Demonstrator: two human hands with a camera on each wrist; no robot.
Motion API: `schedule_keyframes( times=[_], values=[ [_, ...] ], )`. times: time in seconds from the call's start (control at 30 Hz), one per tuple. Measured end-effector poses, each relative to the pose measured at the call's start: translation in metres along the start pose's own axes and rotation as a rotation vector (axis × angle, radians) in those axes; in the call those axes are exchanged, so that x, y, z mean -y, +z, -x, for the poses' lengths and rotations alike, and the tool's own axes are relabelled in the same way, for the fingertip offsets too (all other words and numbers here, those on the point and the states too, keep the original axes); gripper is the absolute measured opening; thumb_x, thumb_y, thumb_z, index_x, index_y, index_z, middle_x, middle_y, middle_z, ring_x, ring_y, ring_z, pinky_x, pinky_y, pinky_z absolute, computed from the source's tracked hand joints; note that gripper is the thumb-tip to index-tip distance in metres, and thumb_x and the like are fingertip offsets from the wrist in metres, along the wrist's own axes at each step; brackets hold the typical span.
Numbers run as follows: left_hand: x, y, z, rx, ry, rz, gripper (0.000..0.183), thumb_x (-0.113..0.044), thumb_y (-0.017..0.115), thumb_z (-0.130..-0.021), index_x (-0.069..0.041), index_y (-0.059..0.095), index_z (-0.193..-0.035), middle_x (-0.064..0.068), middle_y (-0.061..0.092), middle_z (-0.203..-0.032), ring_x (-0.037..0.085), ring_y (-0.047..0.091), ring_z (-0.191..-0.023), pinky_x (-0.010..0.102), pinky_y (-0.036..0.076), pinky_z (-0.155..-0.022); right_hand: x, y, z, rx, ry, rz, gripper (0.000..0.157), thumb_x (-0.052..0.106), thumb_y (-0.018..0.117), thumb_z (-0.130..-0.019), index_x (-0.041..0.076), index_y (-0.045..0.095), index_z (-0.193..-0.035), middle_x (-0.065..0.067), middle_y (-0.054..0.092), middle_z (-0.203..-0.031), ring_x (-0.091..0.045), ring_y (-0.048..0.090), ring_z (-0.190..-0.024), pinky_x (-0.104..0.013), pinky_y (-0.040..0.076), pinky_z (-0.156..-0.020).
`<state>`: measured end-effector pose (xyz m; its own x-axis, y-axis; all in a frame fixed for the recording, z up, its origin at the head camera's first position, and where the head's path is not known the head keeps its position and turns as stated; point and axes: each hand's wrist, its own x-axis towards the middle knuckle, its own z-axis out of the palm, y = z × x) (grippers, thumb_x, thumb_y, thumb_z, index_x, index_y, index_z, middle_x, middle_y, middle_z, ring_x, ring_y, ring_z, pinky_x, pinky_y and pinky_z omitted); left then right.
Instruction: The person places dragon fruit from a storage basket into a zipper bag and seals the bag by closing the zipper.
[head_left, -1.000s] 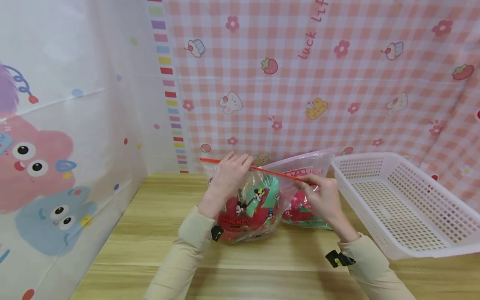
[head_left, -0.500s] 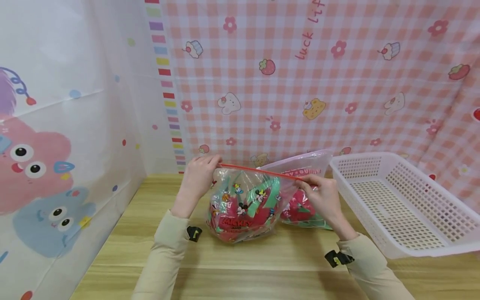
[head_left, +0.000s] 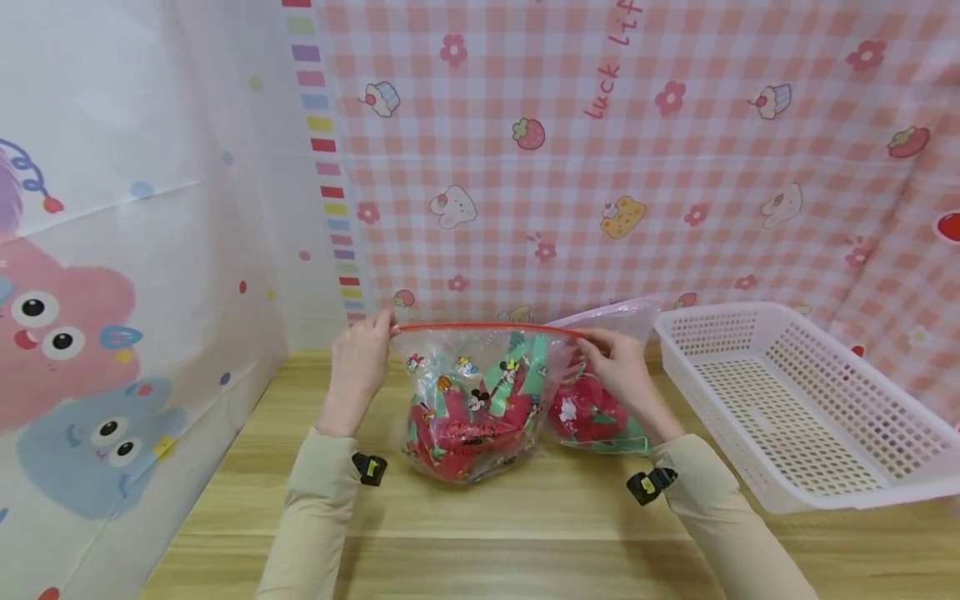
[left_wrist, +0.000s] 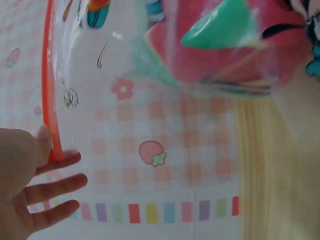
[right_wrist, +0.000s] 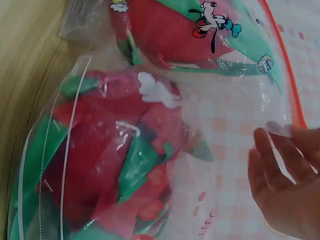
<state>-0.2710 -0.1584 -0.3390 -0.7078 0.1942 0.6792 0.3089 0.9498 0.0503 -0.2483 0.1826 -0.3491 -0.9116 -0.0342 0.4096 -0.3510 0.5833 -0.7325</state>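
A clear zip bag [head_left: 468, 408] printed with cartoon characters stands upright on the table, with red and green soft-looking things inside. Along its top runs an orange-red zip strip [head_left: 487, 326]. My left hand [head_left: 362, 358] pinches the strip's left end between thumb and forefinger; in the left wrist view the other fingers [left_wrist: 55, 192] are spread. At the right end, my right hand [head_left: 621, 371] pinches the same strip. Behind my right hand and partly hidden by it is a second zip bag [right_wrist: 115, 160] with a pink top edge, also holding red and green things.
A white plastic basket [head_left: 795, 492] with a perforated floor and sides stands on the right of the wooden table [head_left: 480, 542]. A pink checked cloth [head_left: 570, 167] hangs behind the table, and a white printed cloth [head_left: 150, 275] hangs on the left.
My left hand has slid leftward along the strip to its left end. My right hand has shifted slightly left and up, and the strip now lies nearly level instead of slanting.
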Motion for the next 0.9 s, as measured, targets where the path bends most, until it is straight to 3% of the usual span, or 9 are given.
schedule_keyframes(
  times=[0.1,0.2,0.4,0.53,0.63,0.73,0.8,0.9],
  values=[
    [-0.002,0.005,0.003,0.049,-0.049,-0.010,0.018,-0.022,0.056,-0.095,-0.004,0.056,-0.095,0.018,0.066,-0.076,0.034,0.061,-0.062,0.043,0.050,-0.050,-0.005,0.000,-0.002,0.107,0.037,0.008,0.037,0.016,0.052,-0.097,0.002,0.055,-0.131,-0.023,0.066,-0.116,-0.035,0.066,-0.095,-0.026,0.056,-0.068],
    [-0.006,0.010,0.006,0.046,-0.063,-0.021,0.017,-0.019,0.059,-0.093,-0.002,0.057,-0.097,0.017,0.065,-0.072,0.031,0.058,-0.057,0.039,0.049,-0.047,-0.009,0.000,-0.001,0.157,0.061,0.014,0.046,0.018,0.051,-0.098,0.006,0.044,-0.141,-0.024,0.060,-0.127,-0.038,0.063,-0.108,-0.038,0.056,-0.082],
    [-0.023,0.018,0.012,0.079,-0.065,-0.034,0.018,-0.018,0.061,-0.091,-0.002,0.058,-0.099,0.013,0.062,-0.066,0.025,0.054,-0.049,0.032,0.045,-0.041,-0.017,-0.001,0.002,0.113,0.034,0.008,0.043,0.010,0.052,-0.096,0.002,0.045,-0.138,-0.027,0.059,-0.126,-0.040,0.062,-0.108,-0.043,0.055,-0.087],
    [-0.046,0.024,0.017,0.098,-0.041,0.021,0.018,-0.019,0.061,-0.092,-0.002,0.060,-0.099,0.014,0.067,-0.075,0.026,0.059,-0.057,0.034,0.050,-0.047,-0.017,0.001,0.006,0.059,-0.034,0.128,0.039,0.010,0.055,-0.095,0.001,0.052,-0.132,-0.025,0.064,-0.119,-0.037,0.066,-0.098,-0.044,0.056,-0.081],
    [-0.065,0.033,0.020,0.092,-0.005,0.108,0.022,-0.019,0.062,-0.091,-0.003,0.061,-0.106,0.013,0.070,-0.087,0.027,0.064,-0.067,0.035,0.053,-0.055,-0.017,0.005,0.009,0.011,-0.095,0.275,0.037,0.014,0.058,-0.093,0.003,0.056,-0.128,-0.020,0.068,-0.109,-0.029,0.064,-0.076,-0.040,0.054,-0.065],
    [-0.081,0.042,0.021,0.101,0.050,0.166,0.033,-0.025,0.061,-0.092,-0.004,0.060,-0.117,0.014,0.070,-0.106,0.029,0.066,-0.094,0.039,0.056,-0.078,-0.018,0.011,0.012,-0.029,-0.162,0.402,0.039,0.018,0.062,-0.091,0.004,0.057,-0.127,-0.018,0.068,-0.111,-0.030,0.063,-0.078,-0.043,0.053,-0.070],
    [-0.091,0.046,0.022,0.145,0.061,0.191,0.043,-0.034,0.058,-0.093,-0.006,0.057,-0.126,0.014,0.064,-0.123,0.032,0.058,-0.117,0.047,0.050,-0.094,-0.019,0.014,0.014,-0.050,-0.184,0.491,0.043,0.025,0.063,-0.091,0.006,0.056,-0.129,-0.018,0.064,-0.121,-0.035,0.063,-0.101,-0.050,0.051,-0.087],
    [-0.104,0.050,0.020,0.257,0.035,0.211,0.060,-0.051,0.052,-0.092,-0.015,0.045,-0.141,0.011,0.045,-0.147,0.037,0.031,-0.141,0.065,0.031,-0.106,-0.020,0.017,0.018,-0.059,-0.158,0.593,0.055,0.039,0.062,-0.089,0.011,0.051,-0.136,-0.020,0.051,-0.139,-0.044,0.043,-0.130,-0.065,0.030,-0.106]
  ],
)
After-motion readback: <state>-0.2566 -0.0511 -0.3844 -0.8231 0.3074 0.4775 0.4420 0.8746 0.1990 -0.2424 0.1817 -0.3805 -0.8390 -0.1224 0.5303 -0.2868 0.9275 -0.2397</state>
